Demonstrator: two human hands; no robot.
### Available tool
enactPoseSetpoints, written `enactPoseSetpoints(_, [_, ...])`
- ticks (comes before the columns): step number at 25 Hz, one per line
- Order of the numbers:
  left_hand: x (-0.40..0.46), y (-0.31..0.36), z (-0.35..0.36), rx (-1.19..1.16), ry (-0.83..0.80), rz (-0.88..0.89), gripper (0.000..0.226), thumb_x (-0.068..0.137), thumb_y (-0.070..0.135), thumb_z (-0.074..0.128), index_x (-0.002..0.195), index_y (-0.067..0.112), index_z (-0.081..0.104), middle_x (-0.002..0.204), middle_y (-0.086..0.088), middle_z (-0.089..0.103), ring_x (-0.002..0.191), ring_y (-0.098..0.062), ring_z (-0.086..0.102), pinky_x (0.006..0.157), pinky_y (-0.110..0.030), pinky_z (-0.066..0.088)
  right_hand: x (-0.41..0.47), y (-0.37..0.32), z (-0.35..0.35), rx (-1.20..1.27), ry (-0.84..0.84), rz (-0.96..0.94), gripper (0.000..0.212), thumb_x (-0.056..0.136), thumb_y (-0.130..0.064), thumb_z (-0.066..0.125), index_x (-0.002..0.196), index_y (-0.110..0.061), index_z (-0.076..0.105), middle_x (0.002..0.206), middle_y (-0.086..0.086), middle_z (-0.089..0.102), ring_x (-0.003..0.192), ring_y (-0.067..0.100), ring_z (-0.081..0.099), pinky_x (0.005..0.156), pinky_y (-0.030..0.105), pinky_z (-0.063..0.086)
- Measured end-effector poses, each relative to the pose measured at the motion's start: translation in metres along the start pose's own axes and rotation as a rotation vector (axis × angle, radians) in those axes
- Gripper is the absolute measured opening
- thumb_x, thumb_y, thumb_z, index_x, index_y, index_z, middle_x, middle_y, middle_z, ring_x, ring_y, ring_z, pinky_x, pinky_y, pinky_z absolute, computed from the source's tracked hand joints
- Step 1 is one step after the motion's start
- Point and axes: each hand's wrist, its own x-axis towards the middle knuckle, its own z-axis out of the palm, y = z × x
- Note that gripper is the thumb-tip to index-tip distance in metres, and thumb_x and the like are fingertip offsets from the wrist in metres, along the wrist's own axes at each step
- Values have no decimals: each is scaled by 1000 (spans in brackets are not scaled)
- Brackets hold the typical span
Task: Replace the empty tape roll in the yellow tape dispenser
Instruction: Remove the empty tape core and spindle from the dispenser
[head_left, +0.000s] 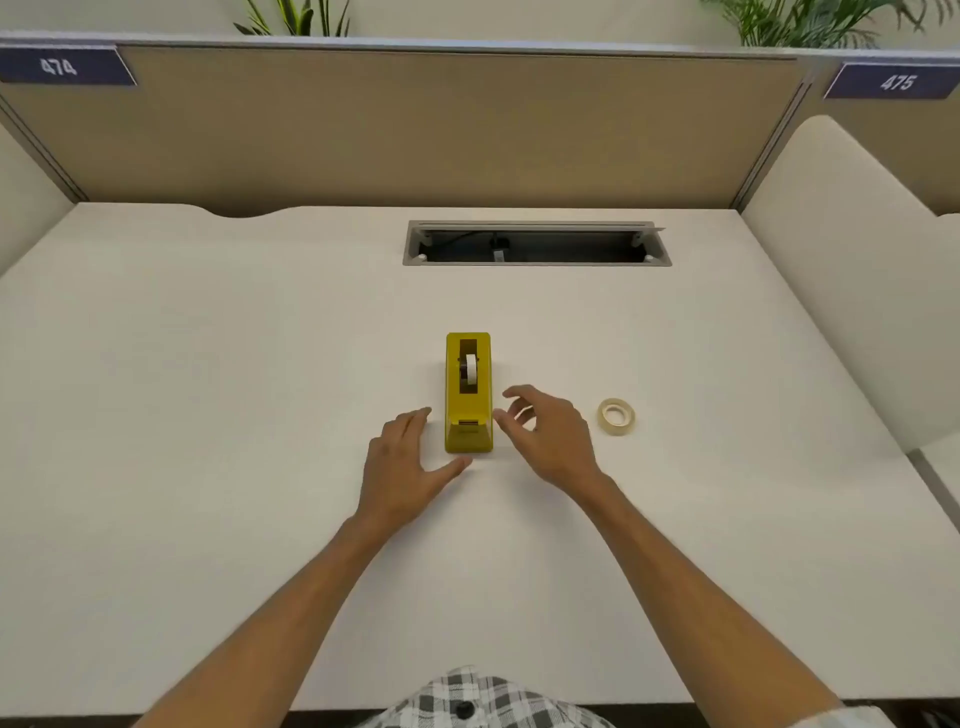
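Head view, one yellow dispenser (468, 410), two tape rolls (616, 416), two hands (410, 467)

Both bare forearms extended forward over the desk's near edge. The left hand (402, 462) lay palm down, fingers spread; the right hand (545, 434) hovered, fingers loosely curled, empty.

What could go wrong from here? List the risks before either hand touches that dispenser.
The yellow dispenser stands free on the smooth desk; pulling the old roll out one-handed might tip or slide it. The right hand sits between the dispenser and the new tape roll and could knock the roll away.
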Motion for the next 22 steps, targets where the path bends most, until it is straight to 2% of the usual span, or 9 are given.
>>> enactPoseSetpoints(4, [11, 11, 9, 49, -9, -15, 102, 67, 83, 52, 143, 16, 39, 146, -2, 45, 135, -19, 40, 108, -37, 34, 21, -8, 0, -17, 2, -29, 41, 88, -48, 62, 125, -30, 56, 105, -16, 65, 89, 4, 64, 78, 30, 54])
enactPoseSetpoints(9, [22, 15, 17, 50, 36, 28, 92, 67, 80, 48, 135, 18, 46, 135, -1, 52, 127, -20, 46, 100, -36, 36, 42, -14, 2, -29, -45, -58, 50, 87, -50, 64, 131, -32, 51, 114, -14, 61, 92, 4, 61, 78, 30, 52])
enactPoseSetpoints(15, [23, 12, 22, 70, 54, 52, 91, 70, 79, 49, 135, 16, 46, 135, -3, 53, 127, -21, 47, 101, -38, 37, 60, -19, 5, -149, -105, -103, 56, 85, -54, 62, 135, -31, 50, 120, -8, 56, 101, 13, 62, 80, 35, 52])
enactPoseSetpoints(22, [22, 12, 23, 96, 57, 65, 89, 72, 78, 48, 135, 15, 46, 135, -4, 53, 127, -22, 47, 101, -39, 36, 70, -26, 6, -266, -103, -161, 53, 82, -49, 66, 130, -27, 57, 128, -1, 47, 107, 18, 57, 76, 31, 49])
